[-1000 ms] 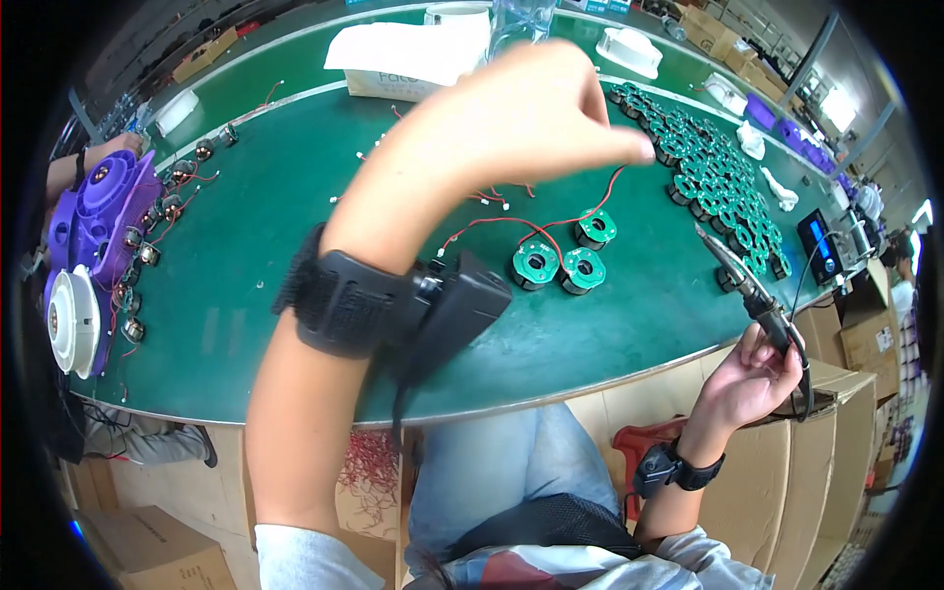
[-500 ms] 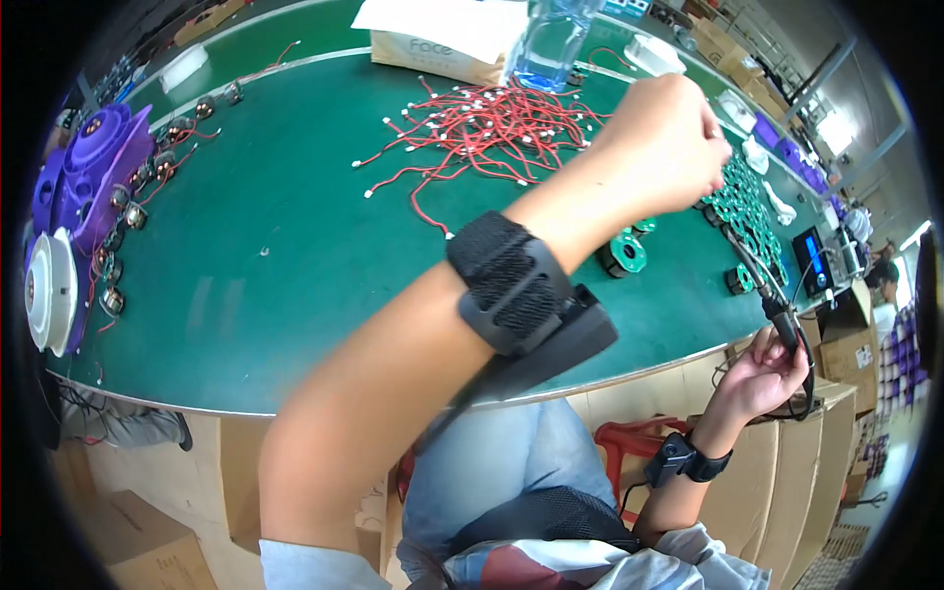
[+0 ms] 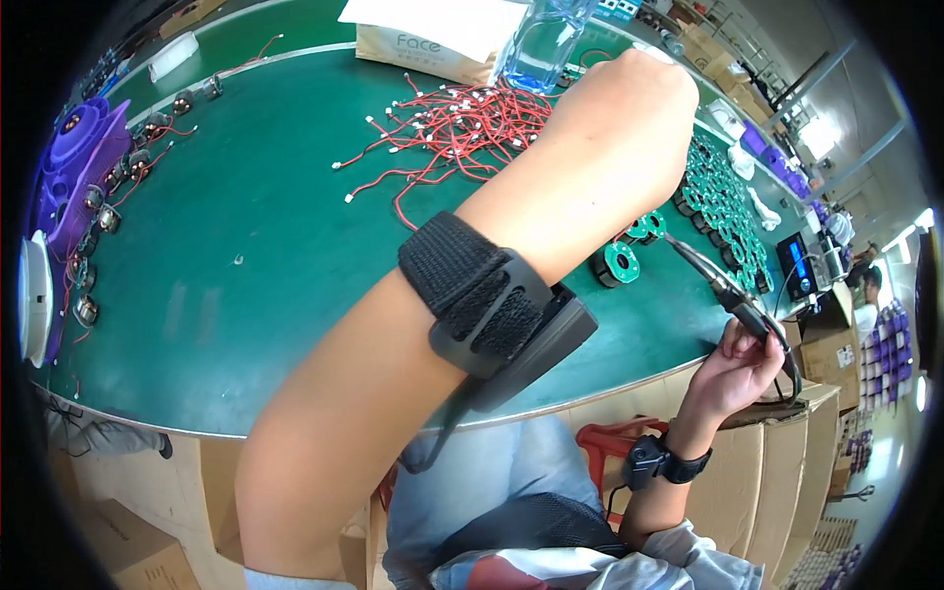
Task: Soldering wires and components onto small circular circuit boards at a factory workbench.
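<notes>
Left hand (image 3: 629, 108) reaches far over the green table (image 3: 246, 256) above the red wire pile (image 3: 462, 123); fingers hidden, can't tell their state. Right hand (image 3: 737, 369) at the table edge, fingers wrapped around a soldering iron (image 3: 723, 285), tip near a green coil (image 3: 621, 264).

Left hand (image 3: 629, 118) now sits further right and away than one second ago, reaching past the red wire bundle (image 3: 462, 123) towards the green coils (image 3: 728, 197). Wire bundle, previously hidden behind the forearm, now exposed on the worktop (image 3: 246, 246). View shifted: water bottle (image 3: 546, 44) and cardboard box (image 3: 423, 44) now at top edge.
</notes>
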Demonstrator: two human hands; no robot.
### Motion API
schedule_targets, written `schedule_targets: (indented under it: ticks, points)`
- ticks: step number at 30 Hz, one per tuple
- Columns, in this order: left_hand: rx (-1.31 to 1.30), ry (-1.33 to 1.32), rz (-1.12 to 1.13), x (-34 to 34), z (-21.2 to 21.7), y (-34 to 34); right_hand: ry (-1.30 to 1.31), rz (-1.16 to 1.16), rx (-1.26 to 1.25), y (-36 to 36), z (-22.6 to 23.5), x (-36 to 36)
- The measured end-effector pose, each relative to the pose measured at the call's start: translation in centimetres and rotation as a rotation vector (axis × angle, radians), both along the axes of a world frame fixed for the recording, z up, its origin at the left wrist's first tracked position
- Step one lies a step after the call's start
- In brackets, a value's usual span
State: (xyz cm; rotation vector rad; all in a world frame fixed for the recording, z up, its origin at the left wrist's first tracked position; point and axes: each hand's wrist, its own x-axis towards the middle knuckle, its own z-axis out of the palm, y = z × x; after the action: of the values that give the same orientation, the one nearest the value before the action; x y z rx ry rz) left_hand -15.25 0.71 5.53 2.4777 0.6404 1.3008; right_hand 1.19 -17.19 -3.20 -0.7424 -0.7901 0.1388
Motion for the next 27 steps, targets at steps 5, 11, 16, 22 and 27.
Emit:
schedule_targets:
  ticks: [5,11,16,22,27]
  points:
    - [0.013,-0.031,0.012,0.0,0.0,0.2,-0.067,-0.119,-0.098,0.8,0.3,-0.7]
    - [-0.084,-0.161,-0.050,0.3,0.8,-1.0,-0.039,-0.189,-0.027,0.5,0.4,-0.7]
    - [-0.509,-0.178,-0.164,0.8,0.1,-1.1,-0.038,-0.186,0.014,-1.0,0.0,1.5]
    - [-1.063,-0.329,-0.533,1.6,0.0,-3.0,-0.003,-0.194,0.050,-1.9,0.2,2.6]
    - [-1.306,-0.450,-0.791,1.8,0.2,-4.0,-0.002,-0.232,0.065,-2.4,0.4,3.3]
